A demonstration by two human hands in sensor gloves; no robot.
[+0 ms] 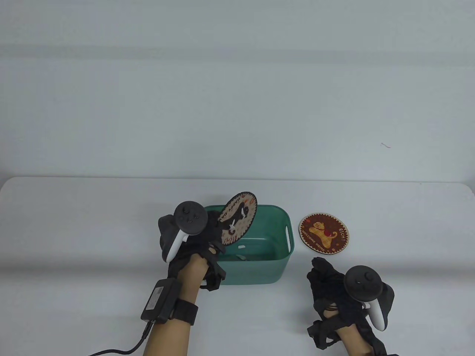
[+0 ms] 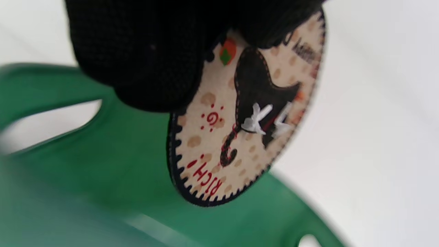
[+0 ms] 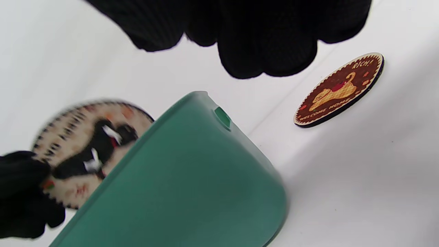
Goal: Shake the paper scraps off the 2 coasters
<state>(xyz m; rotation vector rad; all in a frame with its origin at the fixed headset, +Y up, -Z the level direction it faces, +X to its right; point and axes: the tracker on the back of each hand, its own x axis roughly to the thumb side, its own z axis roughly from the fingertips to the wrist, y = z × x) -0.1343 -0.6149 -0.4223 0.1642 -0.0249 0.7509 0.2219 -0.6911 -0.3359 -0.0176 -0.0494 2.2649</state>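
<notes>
Tilting steeply over the green bin (image 1: pixel 276 226): the cream coaster (image 1: pixel 237 218), a round disc with a black cat print, its printed face turned toward the right and slightly up, its top edge leaning toward the far right and its lower edge sitting down toward the left hand. Showing as a narrow ellipse in the table view, long axis running from lower left to upper right. Clinging to the printed face, near the cat figure: a few white paper scraps (image 2: pixel 255 118), seen also in the right wrist view though blurred there. Pinching the coaster's lower-left edge: the left hand (image 1: pixel 185 241), gloved fingers (image 2: pixel 151 58) curled over the rim, the rest of the disc hanging free above the bin's open top. Lying inside the bin on its floor: pale bits, too small to tell apart.

Lying flat on the white table (image 1: pixel 92 222), just to the right of the bin and apart from it: the brown coaster (image 1: pixel 324 233), face up, with a yellow animal figure and lettering around the rim. Hovering near it on the close side, not touching: the right hand (image 1: pixel 334 285), fingers loosely curled and holding nothing.
</notes>
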